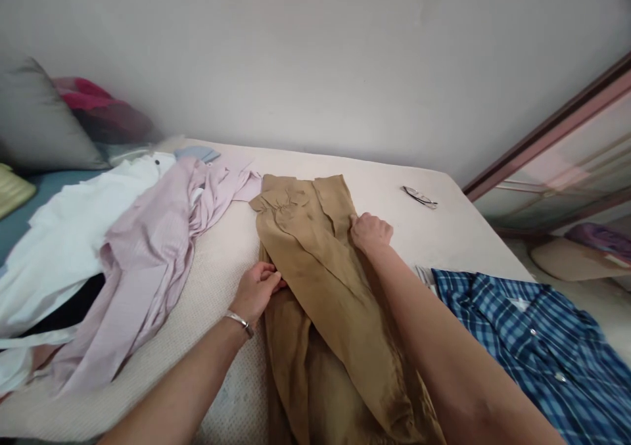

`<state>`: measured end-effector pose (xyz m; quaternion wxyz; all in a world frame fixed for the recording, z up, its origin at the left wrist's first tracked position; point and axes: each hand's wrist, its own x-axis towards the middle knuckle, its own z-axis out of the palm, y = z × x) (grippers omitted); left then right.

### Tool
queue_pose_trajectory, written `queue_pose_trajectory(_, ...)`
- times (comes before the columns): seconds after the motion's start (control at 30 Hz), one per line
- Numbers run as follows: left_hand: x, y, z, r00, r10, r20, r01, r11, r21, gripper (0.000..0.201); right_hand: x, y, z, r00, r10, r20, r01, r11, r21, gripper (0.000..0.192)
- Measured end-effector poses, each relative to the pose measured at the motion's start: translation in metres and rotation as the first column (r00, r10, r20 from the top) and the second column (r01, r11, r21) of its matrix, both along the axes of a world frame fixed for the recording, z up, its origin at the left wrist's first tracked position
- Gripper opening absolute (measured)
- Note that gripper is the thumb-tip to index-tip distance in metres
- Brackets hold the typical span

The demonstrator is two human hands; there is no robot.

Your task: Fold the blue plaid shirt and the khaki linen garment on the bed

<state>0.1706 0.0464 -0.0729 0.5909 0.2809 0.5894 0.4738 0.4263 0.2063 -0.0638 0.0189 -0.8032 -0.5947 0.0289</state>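
A brown long-sleeved garment (325, 254) lies lengthwise on the cream bed cover in front of me. One sleeve is laid slantwise over its body, with the gathered cuff (283, 202) near the far left edge. My left hand (256, 290), a silver bracelet at its wrist, pinches the garment's left edge beneath that sleeve. On the opposite side, my right hand (372, 230) has its fingers curled closed on the right edge, and its fingertips are partly hidden. The near end of the garment runs out of view at the bottom.
A pink shirt (148, 254) and white clothing (73, 234) lie heaped at left, near a grey pillow (42, 116). Eyeglasses (419, 197) rest on the cream cover (384, 182) at right. A blue plaid shirt (527, 333) lies near right. A wall (315, 64) stands behind.
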Motion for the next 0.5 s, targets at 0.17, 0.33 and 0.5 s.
queue_pose_trajectory(0.17,-0.001,0.0,-0.003,1.0,-0.013,-0.016,0.013,1.0,-0.006,0.035,-0.033,0.045,0.009,0.984,0.179,-0.006,-0.177,0.977,0.121,0.045)
queue_pose_trajectory(0.33,-0.005,0.0,-0.009,0.996,-0.055,-0.066,0.056,0.998,0.009,0.034,-0.077,0.102,0.001,0.95,0.309,-0.049,-0.304,0.948,0.092,0.047)
queue_pose_trajectory(0.5,-0.005,-0.001,-0.008,0.993,-0.081,-0.085,0.082,0.996,0.015,0.031,-0.085,0.129,-0.019,0.951,0.301,-0.065,-0.297,0.953,0.066,0.043)
